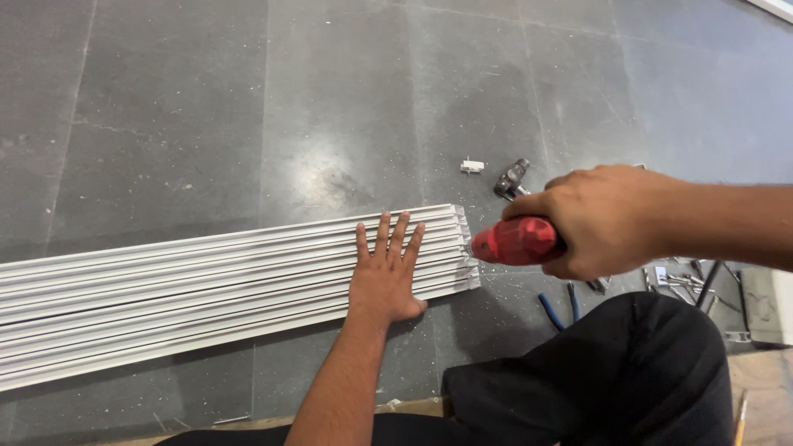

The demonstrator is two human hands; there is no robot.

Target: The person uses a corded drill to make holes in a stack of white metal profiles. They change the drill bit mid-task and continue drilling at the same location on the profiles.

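A bundle of long white strips [206, 277] lies side by side on the dark tiled floor, running from the left edge to the middle. My left hand [385, 272] rests flat on the strips near their right end, fingers spread. My right hand [599, 219] grips a red-handled tool [516, 241] whose tip meets the right ends of the strips. My knee in black trousers [628, 363] is at the lower right.
A small white plastic piece [472, 166] and a dark metal part [510, 179] lie on the floor beyond the strips. Blue-handled pliers [560, 304] and several metal bits [681, 279] sit near my knee. A white box [768, 306] is at the right edge.
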